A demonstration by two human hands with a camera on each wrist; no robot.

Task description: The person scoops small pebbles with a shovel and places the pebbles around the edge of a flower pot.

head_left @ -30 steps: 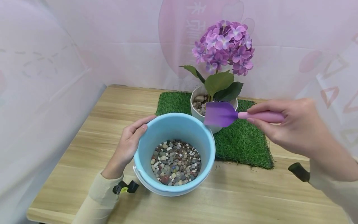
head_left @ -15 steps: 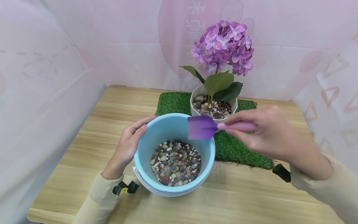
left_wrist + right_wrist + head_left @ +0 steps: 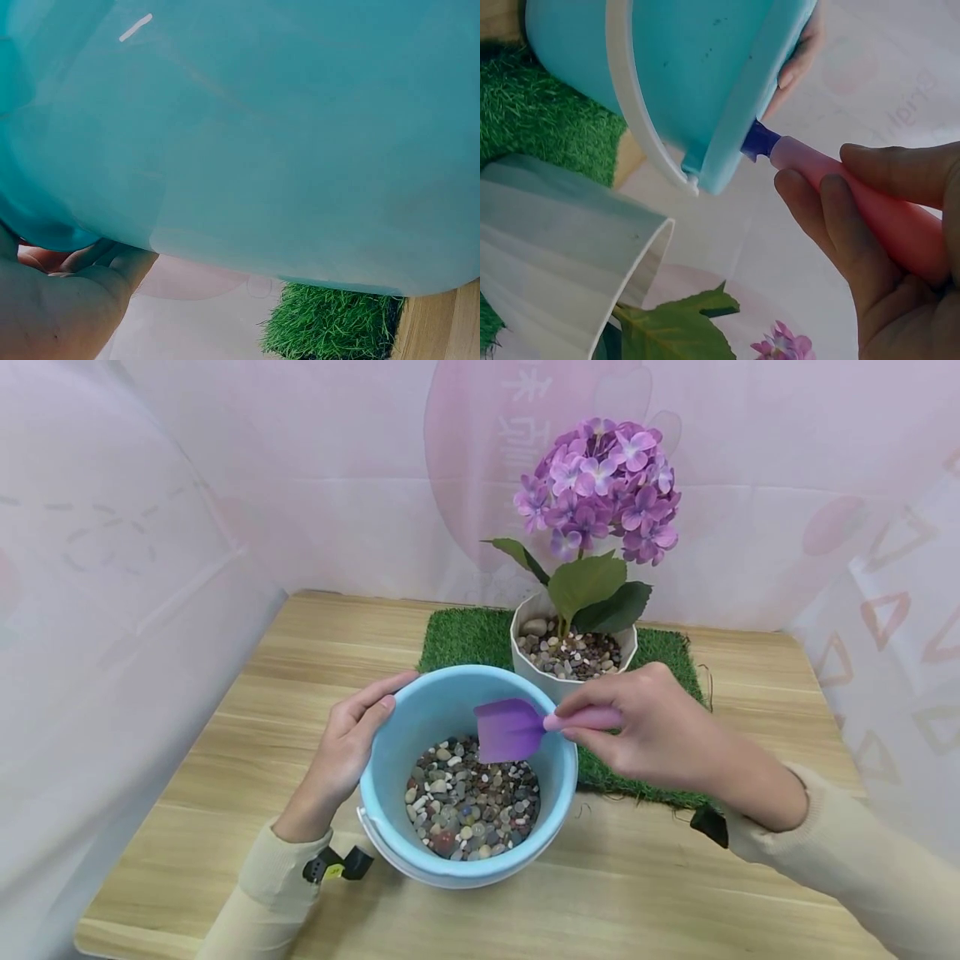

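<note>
A light blue bucket [image 3: 468,853] stands on the table, with mixed pebbles [image 3: 468,810] covering its bottom. My left hand [image 3: 345,752] holds the bucket's left side at the rim, the thumb lying against the rim. The left wrist view is mostly filled by the bucket's wall [image 3: 262,150]. Between thumb and fingers, my right hand [image 3: 652,727] grips the pink handle of a small purple shovel [image 3: 510,731]. The shovel's blade is inside the bucket mouth, above the pebbles. In the right wrist view the bucket's wall hides most of the blade, while the handle [image 3: 870,202] shows in the fingers.
Behind the bucket, a white pot [image 3: 551,679] with pebbles and a purple hydrangea [image 3: 600,485] stands on a green turf mat [image 3: 468,639]. The wooden table [image 3: 300,652] extends to both sides. Printed cloth [image 3: 337,527] hangs behind. A white handle [image 3: 634,97] hangs along the bucket.
My right hand has carried the shovel left and down, from in front of the flower pot into the bucket mouth. The left hand and the bucket have stayed in place.
</note>
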